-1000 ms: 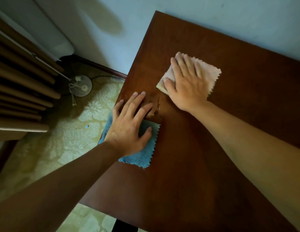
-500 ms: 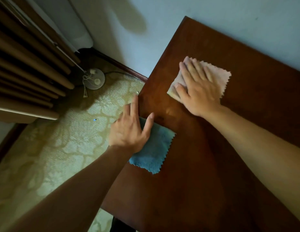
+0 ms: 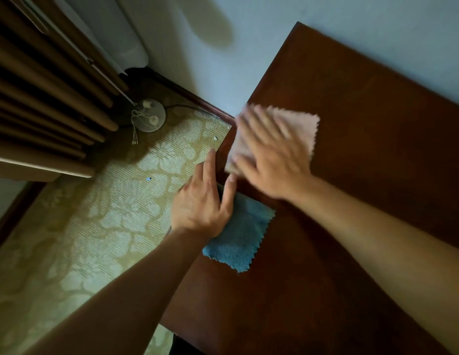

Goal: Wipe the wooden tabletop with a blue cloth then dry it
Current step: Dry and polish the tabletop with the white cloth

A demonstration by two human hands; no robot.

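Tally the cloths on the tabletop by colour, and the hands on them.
Blue cloth: 1, under the left hand
Pink cloth: 1, under the right hand
Hands: 2
Total: 2 cloths, 2 hands, all on the wooden tabletop

Cloth on polished wood.
Under my left hand (image 3: 201,201) the blue cloth (image 3: 240,242) is soft, nubby microfibre, matt, with pinked zigzag edges. Under my right hand (image 3: 272,160) the pink cloth (image 3: 301,128) looks like the same fuzzy weave, though blurred. The tabletop (image 3: 364,149) is dark reddish wood, smooth with a low sheen. The carpet (image 3: 95,221) is ribbed, matt, floral-patterned. The curtain (image 3: 43,98) is heavy pleated fabric.
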